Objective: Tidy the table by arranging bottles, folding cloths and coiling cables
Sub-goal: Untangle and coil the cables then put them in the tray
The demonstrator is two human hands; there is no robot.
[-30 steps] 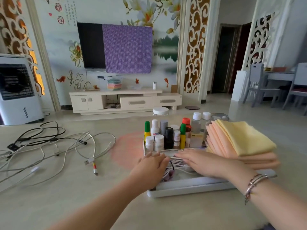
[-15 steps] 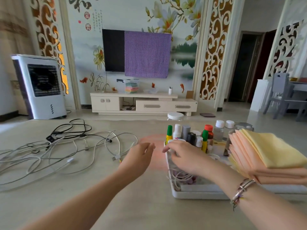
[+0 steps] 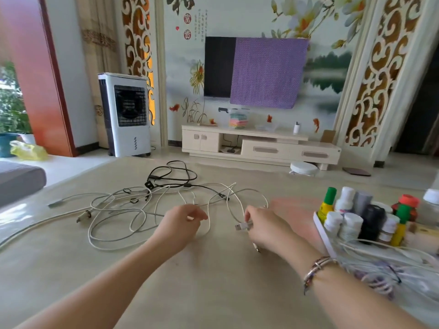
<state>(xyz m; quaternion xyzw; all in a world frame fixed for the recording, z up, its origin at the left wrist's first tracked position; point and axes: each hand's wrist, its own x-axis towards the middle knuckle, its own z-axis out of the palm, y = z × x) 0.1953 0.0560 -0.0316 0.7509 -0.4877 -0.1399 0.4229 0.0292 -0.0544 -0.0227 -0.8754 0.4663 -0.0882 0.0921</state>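
Observation:
A tangle of white cables [image 3: 133, 217] and a black cable [image 3: 175, 176] lies spread over the beige table. My right hand [image 3: 263, 227] pinches the USB plug [image 3: 243, 226] of a white cable. My left hand [image 3: 179, 223] hovers over a white cable loop with its fingers curled; whether it holds the strand I cannot tell. At the right stands a white tray [image 3: 320, 230] with several small bottles [image 3: 351, 224] upright in rows. Coiled white cables [image 3: 380, 269] lie in the tray's near part.
The table [image 3: 213, 293] reaches to a far edge near the black cable. Beyond it stand an air cooler [image 3: 126, 115] and a TV cabinet [image 3: 259, 148]. A grey cushion [image 3: 19, 179] sits at the left edge.
Both hands left the tray and moved left to the loose cables. My right hand has taken hold of a USB plug. The view swung left, so the folded cloths dropped out of sight.

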